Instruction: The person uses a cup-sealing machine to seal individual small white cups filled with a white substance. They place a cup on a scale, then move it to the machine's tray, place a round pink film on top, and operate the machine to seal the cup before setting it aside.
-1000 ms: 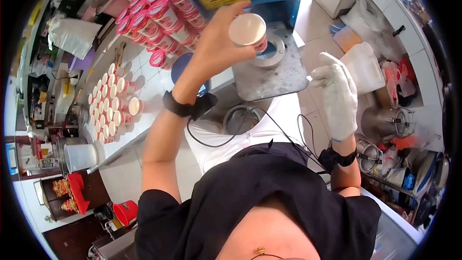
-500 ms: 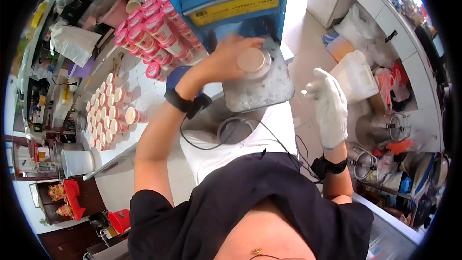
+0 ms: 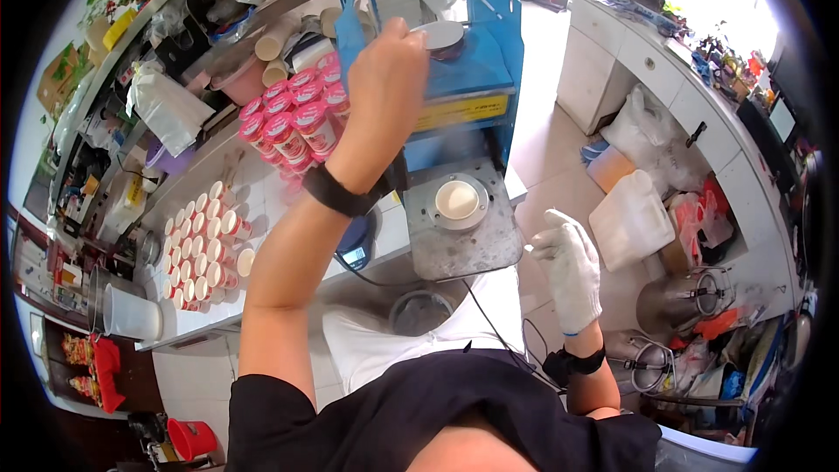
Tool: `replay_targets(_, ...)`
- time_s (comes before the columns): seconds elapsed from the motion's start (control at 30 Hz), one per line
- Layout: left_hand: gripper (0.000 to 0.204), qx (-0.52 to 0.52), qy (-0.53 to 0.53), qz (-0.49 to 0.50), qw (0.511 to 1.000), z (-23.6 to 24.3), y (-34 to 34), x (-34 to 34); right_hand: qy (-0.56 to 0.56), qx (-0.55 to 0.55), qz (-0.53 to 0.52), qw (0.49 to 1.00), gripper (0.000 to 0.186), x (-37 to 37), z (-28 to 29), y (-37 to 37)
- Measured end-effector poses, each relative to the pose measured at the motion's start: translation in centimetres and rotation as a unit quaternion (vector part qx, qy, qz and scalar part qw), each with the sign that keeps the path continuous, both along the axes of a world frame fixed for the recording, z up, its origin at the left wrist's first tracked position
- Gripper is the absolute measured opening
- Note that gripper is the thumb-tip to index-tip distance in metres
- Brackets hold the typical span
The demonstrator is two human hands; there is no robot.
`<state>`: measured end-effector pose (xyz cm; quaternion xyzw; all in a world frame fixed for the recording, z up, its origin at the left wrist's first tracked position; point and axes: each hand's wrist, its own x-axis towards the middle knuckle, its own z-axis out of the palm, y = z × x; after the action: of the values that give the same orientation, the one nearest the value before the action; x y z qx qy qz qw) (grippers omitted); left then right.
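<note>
In the round silver metal ring on the square grey metal platform, seated upright toward the platform's far edge: one round paper cup with a pale cream top facing up. Behind it, at the right end of the white-tiled desk, a blue metal machine with a yellow label strip across the front. Raised over the machine's left side, the bare left grip, blurred, fingers folded in, just beside a round pale disc on the machine's top; impossible to make out any hold or contact. Beyond the platform's right edge, in the air, the right grip in a white knitted glove, half unfolded, fingers loosely bent, free of any load; near a white plastic jug but apart from it. By the desk's near edge, left of the platform, a dark-blue scale with a lit display. Toward the desk's far edge, a stack of pink-lidded, pink-and-white cups. Toward the desk's left end, close rows of red-and-white paper cups, pale ends up, with a single similar cup just to the right.
</note>
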<state>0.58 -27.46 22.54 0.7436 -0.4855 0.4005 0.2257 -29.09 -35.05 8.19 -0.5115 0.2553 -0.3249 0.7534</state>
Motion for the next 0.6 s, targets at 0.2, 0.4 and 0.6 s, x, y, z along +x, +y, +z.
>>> replay_targets(0.2,0.007,0.036,-0.011,0.044,0.998,-0.6,-1.1,1.0,-0.025,0.035,-0.003,0.999,0.035,-0.3,-0.6,-0.2)
replay_targets(0.4,0.005,-0.005,0.021,0.003,1.0,-0.1,-0.6,0.4,-0.038,0.043,0.011,0.998,0.034,-0.3,-1.4,-0.6)
replay_targets(0.6,0.008,-0.038,0.05,-0.025,0.998,0.9,0.1,-0.3,-0.021,0.04,0.021,0.999,0.033,0.2,-1.8,-0.5)
